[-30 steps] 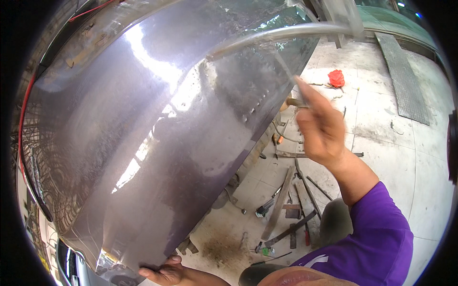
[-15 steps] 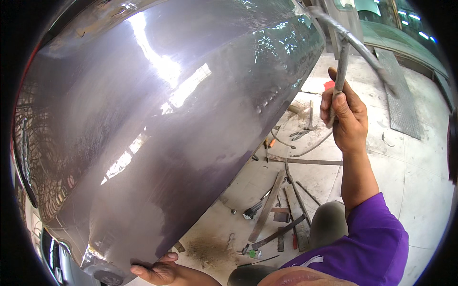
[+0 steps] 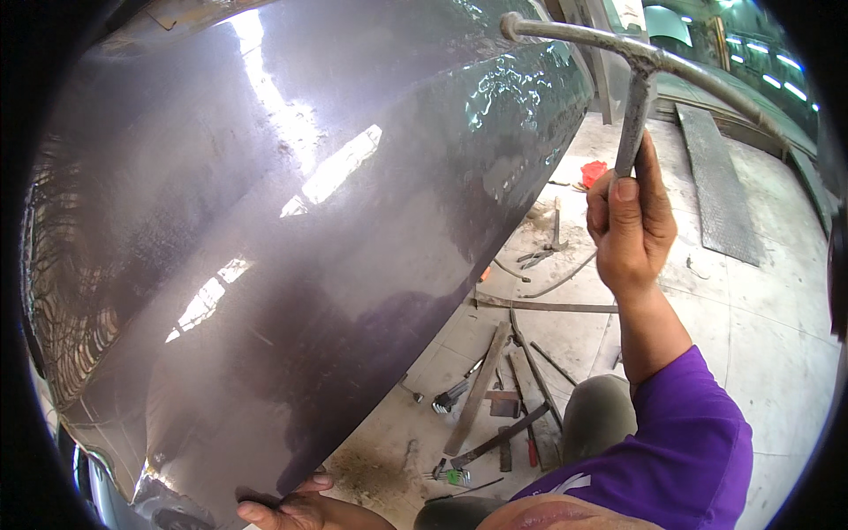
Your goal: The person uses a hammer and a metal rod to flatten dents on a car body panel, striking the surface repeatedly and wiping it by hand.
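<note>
A large glossy dark grey-purple car panel [image 3: 353, 265] with dull, scuffed patches fills the left and middle. At its lower edge, my left hand [image 3: 291, 510] grips the rim, thumb against the outer face and fingers partly hidden at the edge. Raised on the right, my right hand [image 3: 632, 221] is closed round the handle of a worn metal body hammer [image 3: 639, 79]. Its long, slightly curved head lies crosswise above the fist, one blunt end over the panel's upper right part. The head is apart from the panel's lower surface.
On the pale tiled floor lie flat metal bars [image 3: 479, 389], pliers [image 3: 536, 257], a set of hex keys [image 3: 449, 397] and other tools. A red object [image 3: 593, 173] lies beyond them. Farther right is a long grey textured strip [image 3: 717, 185]. My knee [image 3: 601, 411] is beside the bars.
The hammer has swung round, its head now reaching farther left over the panel and farther right. My right hand has shifted slightly. My left hand stays at the panel edge. The view has shifted slightly.
</note>
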{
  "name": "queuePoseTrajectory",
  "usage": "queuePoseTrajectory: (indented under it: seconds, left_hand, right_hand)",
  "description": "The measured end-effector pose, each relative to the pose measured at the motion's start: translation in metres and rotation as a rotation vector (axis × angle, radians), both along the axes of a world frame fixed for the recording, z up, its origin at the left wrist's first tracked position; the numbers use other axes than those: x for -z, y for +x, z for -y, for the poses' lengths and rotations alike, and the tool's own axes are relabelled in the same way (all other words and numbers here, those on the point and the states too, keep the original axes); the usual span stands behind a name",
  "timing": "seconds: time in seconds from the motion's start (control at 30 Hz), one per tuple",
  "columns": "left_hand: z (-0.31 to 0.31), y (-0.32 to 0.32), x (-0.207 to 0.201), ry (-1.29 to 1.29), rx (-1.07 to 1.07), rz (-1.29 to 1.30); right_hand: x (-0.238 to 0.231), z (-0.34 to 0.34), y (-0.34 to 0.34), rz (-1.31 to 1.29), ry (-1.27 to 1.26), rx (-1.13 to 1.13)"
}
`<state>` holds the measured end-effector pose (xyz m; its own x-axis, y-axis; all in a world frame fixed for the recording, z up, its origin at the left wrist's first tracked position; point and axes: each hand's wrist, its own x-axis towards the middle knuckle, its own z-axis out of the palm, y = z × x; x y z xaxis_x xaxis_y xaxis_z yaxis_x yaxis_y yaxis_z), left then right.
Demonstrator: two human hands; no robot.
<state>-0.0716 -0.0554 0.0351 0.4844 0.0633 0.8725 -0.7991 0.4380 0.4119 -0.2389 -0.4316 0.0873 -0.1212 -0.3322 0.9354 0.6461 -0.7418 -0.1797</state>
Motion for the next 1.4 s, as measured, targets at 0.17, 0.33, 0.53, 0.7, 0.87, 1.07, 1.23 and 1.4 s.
queuePoseTrajectory:
  seconds: [0.17,0.33,0.53,0.7,0.87,1.07,1.23,1.4]
  left_hand:
    - [0.010,-0.002,-0.005,-0.042,-0.004,0.014]
    - [0.012,-0.017,-0.017,0.030,-0.038,-0.016]
    - [0.016,-0.004,-0.018,-0.124,-0.311,-0.022]
    - [0.015,0.000,-0.017,-0.173,-0.160,0.022]
    - [0.014,-0.003,-0.024,-0.097,-0.278,0.107]
    - [0.016,-0.003,-0.021,-0.131,-0.203,0.105]
    - [0.023,-0.007,-0.028,-0.107,-0.163,0.053]
    - [0.037,-0.027,-0.041,0.000,-0.109,0.057]
  right_hand:
    - [0.006,-0.004,0.004,-0.127,0.004,0.134]
    - [0.011,0.004,0.006,-0.182,0.010,0.162]
    - [0.024,0.009,0.011,-0.227,-0.077,0.223]
    - [0.018,0.019,0.005,0.029,0.015,-0.023]
    - [0.003,0.023,-0.007,-0.109,0.087,0.013]
    - [-0.003,0.037,-0.001,-0.196,0.133,-0.012]
    - [-0.001,0.047,0.009,-0.242,0.152,0.079]
    - [-0.003,0.059,0.015,-0.136,0.003,0.260]
